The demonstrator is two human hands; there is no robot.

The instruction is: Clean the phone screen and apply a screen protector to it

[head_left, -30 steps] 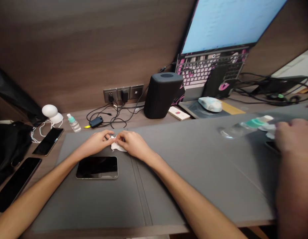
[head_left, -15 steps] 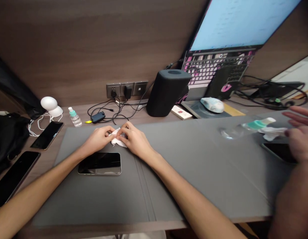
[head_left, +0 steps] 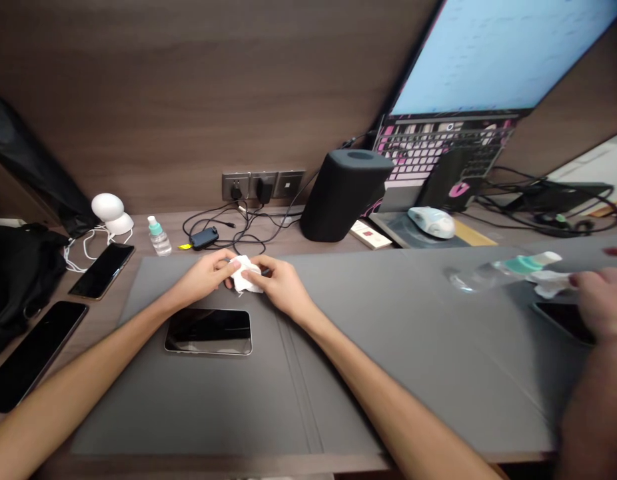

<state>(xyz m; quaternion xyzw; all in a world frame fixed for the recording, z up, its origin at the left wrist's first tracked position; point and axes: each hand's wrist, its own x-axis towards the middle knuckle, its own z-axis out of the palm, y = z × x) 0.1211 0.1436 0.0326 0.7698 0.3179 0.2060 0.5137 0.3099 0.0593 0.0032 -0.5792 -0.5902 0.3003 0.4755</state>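
Observation:
Both of my hands meet over the grey desk mat [head_left: 388, 360], pinching a small white wipe [head_left: 246, 276] between them. My left hand [head_left: 204, 276] grips its left edge and my right hand [head_left: 281, 284] its right edge. Just in front of them a black phone [head_left: 208, 331] lies face up on the mat, untouched.
Another person's hand [head_left: 601, 301] holds a white wipe [head_left: 551, 285] at the right, near a lying bottle [head_left: 498, 272] and a phone [head_left: 563, 319]. Two phones [head_left: 102, 269] [head_left: 31, 355], a small bottle [head_left: 159, 237], a black speaker [head_left: 344, 194], cables and a laptop [head_left: 438, 143] line the desk.
My hands have kept working the white wipe, which now shows more between them. The other person's hand at the right has drawn back and lowered. The view shifted slightly.

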